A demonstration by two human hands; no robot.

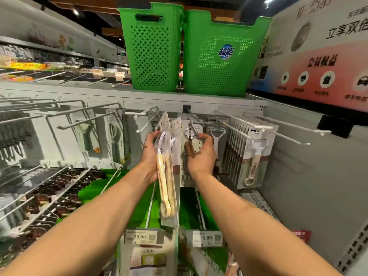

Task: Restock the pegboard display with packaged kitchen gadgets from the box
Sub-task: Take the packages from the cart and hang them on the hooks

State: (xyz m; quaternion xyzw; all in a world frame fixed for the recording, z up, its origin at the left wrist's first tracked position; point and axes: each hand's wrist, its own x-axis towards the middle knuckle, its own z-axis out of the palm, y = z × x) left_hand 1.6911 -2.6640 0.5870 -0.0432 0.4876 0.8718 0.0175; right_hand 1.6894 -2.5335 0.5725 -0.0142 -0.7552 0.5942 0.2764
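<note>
A: Fingers (153, 134) of your left hand (148, 156) curl round two gadget packs (166, 176), held upright just beside the hook (192, 124); your right hand (202, 156) pinches that hook's tip.

B: So you're mid-hanging; next, I'd judge, line a pack's hole up with the tip; slide it on.

Far-left shelf goods (23, 66) blurred; bottom packages (147, 259) cut by the lower edge

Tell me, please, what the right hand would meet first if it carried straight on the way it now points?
Most likely the bottle-opener pack hanging on the dark hook, right ahead of the right hand; its fingers may already touch it, depth being unclear.
</note>
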